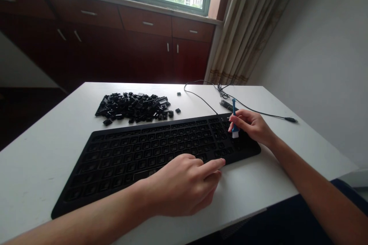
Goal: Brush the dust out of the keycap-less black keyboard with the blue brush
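Note:
A black keyboard (172, 143) with its keycaps off lies slanted across the white table (276, 195), its open key sockets showing. My left hand (184, 183) is closed at the keyboard's front edge, one finger stretched along the lower right part and the others bent. My right hand (253, 124) pinches a small blue brush (234, 122) upright between thumb and fingers. The brush's white bristles point down at the number-pad end and appear to touch it. Behind the keyboard, loose black keycaps (132, 107) lie in a heap.
Two stray keycaps lie right of the heap. A black cable (201, 99) runs from the keyboard's back to a tangle, ending in a plug (291, 120) at right. A dark stick-like object (227, 105) lies behind my right hand. Red-brown cabinets (129, 49) and a curtain (247, 19) stand beyond.

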{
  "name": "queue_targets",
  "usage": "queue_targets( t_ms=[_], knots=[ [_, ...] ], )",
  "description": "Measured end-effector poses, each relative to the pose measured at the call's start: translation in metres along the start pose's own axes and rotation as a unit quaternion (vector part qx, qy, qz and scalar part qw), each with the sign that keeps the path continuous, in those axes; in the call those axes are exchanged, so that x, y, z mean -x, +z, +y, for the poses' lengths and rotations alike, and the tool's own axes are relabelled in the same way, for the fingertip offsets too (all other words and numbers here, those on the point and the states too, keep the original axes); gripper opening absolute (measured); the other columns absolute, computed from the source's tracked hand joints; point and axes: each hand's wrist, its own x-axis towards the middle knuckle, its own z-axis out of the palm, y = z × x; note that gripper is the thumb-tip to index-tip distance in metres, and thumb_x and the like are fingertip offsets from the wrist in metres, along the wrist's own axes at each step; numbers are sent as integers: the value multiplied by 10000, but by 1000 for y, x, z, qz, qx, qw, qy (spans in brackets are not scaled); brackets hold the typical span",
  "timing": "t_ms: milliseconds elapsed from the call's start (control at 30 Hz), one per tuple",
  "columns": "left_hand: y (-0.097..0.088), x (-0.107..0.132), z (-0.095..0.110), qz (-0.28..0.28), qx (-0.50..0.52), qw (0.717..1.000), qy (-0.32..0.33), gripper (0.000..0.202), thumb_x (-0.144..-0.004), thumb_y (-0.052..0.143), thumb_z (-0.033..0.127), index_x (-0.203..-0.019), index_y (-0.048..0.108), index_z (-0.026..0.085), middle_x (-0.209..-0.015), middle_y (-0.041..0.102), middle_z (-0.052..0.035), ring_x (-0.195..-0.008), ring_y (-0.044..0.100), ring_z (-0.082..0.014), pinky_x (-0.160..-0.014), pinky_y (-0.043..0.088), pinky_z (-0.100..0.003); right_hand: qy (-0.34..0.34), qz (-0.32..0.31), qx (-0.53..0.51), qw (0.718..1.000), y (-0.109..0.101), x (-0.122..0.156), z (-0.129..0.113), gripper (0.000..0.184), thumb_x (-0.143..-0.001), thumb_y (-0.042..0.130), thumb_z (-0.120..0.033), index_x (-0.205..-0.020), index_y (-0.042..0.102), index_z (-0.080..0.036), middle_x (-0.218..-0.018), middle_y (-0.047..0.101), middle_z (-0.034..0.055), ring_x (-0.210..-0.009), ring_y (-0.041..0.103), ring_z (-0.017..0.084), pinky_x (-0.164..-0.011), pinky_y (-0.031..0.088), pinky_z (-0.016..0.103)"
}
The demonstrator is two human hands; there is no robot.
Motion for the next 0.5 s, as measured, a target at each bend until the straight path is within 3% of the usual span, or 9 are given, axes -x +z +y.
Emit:
queue_targets(
  t_ms=[133, 200, 333, 400, 500],
  knots=[
    [0, -1, 0, 1, 1, 1000, 2, 298, -979, 491, 263, -1128, 726, 155, -1434, 633, -78, -617, 644, -130, -569, 544, -348, -10, 19, -12, 1000, 1, 0, -1, 304, -927, 700, -497, -916, 676, -193, -792, 763, 43, -648, 634, 140, -604, 487, 272],
    [-1, -1, 0, 4, 2, 1000, 6, 297, -979, 494, 262, -1134, 723, 153, -1421, 637, -95, -613, 643, -124, -572, 546, -343, -25, 78, -14, 997, 0, -2, 1, 314, -917, 707, -506, -889, 696, -194, -816, 746, 38, -605, 574, 120, -547, 450, 263],
    [-1, -1, -1, 8, 1, 1000, 6, 300, -974, 501, 266, -1139, 723, 149, -1418, 638, -100, -603, 640, -124, -564, 542, -344, -33, 179, -47, 982, -4, -6, 6, 318, -863, 765, -516, -876, 724, -201, -636, 579, -22, -528, 462, 100, -461, 363, 249],
    [-1, -1, -1, 4, -2, 1000, 7, 305, -977, 493, 267, -1137, 725, 150, -1426, 636, -93, -597, 636, -125, -562, 536, -343, -31, 183, -63, 981, -6, -5, 6, 319, -855, 772, -517, -872, 724, -202, -599, 529, -32, -516, 450, 101, -445, 345, 247],
    [-1, 0, -1, 0, -6, 1000, 9, 312, -984, 479, 270, -1143, 723, 159, -1437, 633, -77, -603, 636, -129, -560, 525, -338, -38, 136, -52, 989, -6, -1, 4, 319, -907, 715, -515, -842, 723, -202, -601, 537, -21, -523, 473, 106, -467, 373, 250]
  ],
)
